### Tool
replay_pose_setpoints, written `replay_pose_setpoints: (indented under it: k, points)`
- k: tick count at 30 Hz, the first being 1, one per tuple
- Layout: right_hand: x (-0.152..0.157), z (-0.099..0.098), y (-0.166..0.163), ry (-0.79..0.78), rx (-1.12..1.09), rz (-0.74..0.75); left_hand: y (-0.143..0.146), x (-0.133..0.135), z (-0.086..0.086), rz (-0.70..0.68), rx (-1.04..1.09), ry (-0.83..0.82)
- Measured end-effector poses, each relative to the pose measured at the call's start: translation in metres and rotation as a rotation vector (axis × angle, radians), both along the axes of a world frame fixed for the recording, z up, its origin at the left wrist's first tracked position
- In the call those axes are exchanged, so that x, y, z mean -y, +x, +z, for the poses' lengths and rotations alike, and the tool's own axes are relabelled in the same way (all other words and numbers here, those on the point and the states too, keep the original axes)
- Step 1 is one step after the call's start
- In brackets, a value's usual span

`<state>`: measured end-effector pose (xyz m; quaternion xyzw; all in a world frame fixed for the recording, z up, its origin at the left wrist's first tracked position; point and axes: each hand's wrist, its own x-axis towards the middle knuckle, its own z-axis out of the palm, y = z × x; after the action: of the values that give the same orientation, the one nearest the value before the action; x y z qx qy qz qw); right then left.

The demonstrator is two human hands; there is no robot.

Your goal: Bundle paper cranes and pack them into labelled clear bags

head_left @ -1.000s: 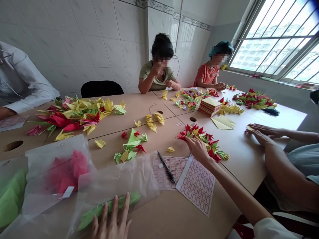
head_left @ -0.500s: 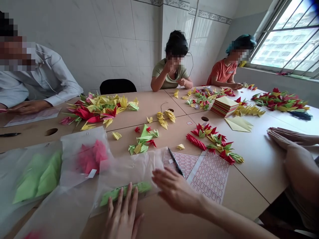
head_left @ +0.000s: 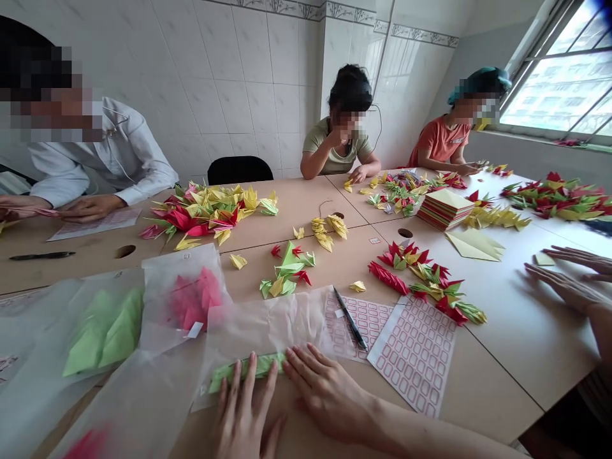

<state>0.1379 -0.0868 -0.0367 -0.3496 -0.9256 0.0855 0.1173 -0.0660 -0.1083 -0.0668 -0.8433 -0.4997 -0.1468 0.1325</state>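
Under my fingers lies a translucent plastic bag with a flat strip of green folded paper inside. My left hand is spread flat, its fingertips pressing on the bag over the green paper. My right hand also lies flat, fingers stretched out, at the right end of the green strip, partly covering it. A black pen and label sheets printed with red outlines are just beyond my right hand.
Bags with green paper and pink paper lie at left. Folded paper pieces are piled farther back, near a stack of square paper. Co-workers sit across the table; another person's hands rest at right.
My right hand has come down and left onto the bag beside my left hand. The view has turned slightly left. The hands at right have spread apart, showing a small paper piece.
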Motion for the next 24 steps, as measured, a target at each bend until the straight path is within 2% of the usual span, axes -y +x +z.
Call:
replay_pose_setpoints:
  k: [5,8,11,12,14,18,24]
  points:
    - [0.002,0.005,0.003,-0.103,-0.022,-0.015,-0.011,-0.006,0.018,-0.024,0.043,-0.126]
    - [0.001,0.012,0.007,-0.148,-0.026,-0.001,-0.029,-0.021,0.04,-0.019,0.098,-0.377]
    - [-0.001,0.017,0.014,-0.166,-0.02,0.022,-0.044,-0.048,0.066,-0.017,0.244,-0.64]
    - [-0.002,0.018,0.016,-0.158,-0.016,0.032,-0.047,-0.059,0.073,0.018,0.292,-0.68]
    - [-0.004,0.019,0.02,-0.128,-0.005,0.056,-0.045,-0.081,0.084,0.027,0.276,-0.669]
    - [-0.007,0.02,0.026,-0.088,0.015,0.129,-0.022,-0.12,0.091,-0.089,0.172,-0.562]
    - [-0.009,0.017,0.034,-0.046,0.02,0.188,0.004,-0.149,0.093,-0.091,0.044,-0.718]
